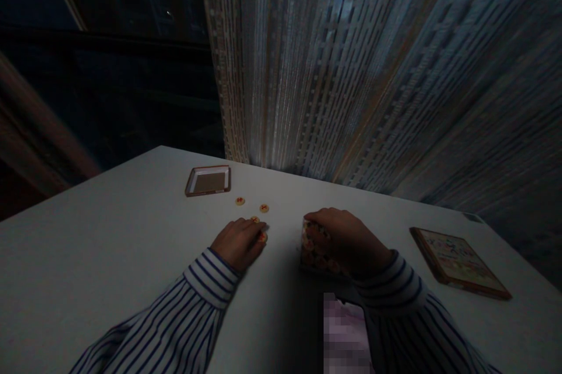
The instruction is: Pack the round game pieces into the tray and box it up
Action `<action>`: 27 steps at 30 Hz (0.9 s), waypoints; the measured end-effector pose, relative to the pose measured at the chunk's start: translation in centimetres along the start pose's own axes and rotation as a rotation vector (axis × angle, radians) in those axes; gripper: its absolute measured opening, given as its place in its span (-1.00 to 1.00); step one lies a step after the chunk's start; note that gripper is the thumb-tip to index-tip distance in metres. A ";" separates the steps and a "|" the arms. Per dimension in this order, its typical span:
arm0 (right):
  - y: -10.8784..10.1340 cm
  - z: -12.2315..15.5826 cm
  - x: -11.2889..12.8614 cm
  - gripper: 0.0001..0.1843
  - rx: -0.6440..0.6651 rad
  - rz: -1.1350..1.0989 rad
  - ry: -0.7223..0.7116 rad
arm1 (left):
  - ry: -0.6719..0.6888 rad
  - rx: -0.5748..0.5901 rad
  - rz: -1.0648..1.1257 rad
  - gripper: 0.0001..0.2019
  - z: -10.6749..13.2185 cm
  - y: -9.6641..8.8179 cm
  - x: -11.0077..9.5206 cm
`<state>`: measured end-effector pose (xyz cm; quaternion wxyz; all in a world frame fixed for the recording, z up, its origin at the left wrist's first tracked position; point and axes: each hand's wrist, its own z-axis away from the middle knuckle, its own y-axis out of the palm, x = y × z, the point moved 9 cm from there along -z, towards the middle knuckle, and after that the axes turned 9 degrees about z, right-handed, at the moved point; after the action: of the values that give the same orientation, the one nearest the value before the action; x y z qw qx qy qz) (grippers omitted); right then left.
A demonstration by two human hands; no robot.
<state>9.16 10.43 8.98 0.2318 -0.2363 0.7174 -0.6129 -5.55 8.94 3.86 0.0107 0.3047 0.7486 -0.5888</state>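
My left hand point(239, 242) lies low over the white table, its fingers closed around a round Chinese chess piece point(262, 237) with a red mark. Just beyond the fingertips is a second piece point(254, 219), partly covered by the hand. Two more discs, one piece point(264, 208) and another piece point(240, 201), lie flat farther off. To the right, my right hand point(345, 236) is curled over the far edge of a small box point(309, 258), seemingly gripping it. Several round pieces fill the box. Part of it is hidden behind the hand and wrist.
A shallow box lid or tray point(189, 182) rests at the back left of the table point(109, 233). At the right is a flat box lid with a printed picture point(461, 260). A pixelated phone-like object point(346, 333) lies near me. Curtains point(281, 69) hang beyond the table.
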 end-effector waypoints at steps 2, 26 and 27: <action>-0.1 0.0 0.0 -0.68 0.000 0.004 0.010 | 0.034 -0.067 0.018 -0.69 0.1 -0.4 -0.3; -2.6 1.0 -1.1 -0.65 -0.028 0.046 0.073 | 0.080 -0.290 0.332 -0.79 -0.5 -2.4 -2.5; -2.7 1.0 -1.1 -0.65 -0.028 0.045 0.077 | 0.078 -0.277 0.341 -0.79 -0.7 -2.4 -2.8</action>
<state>10.85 9.97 11.57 0.2146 -0.1995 0.7396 -0.6059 -4.15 8.05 7.17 0.1228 0.4453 0.7597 -0.4578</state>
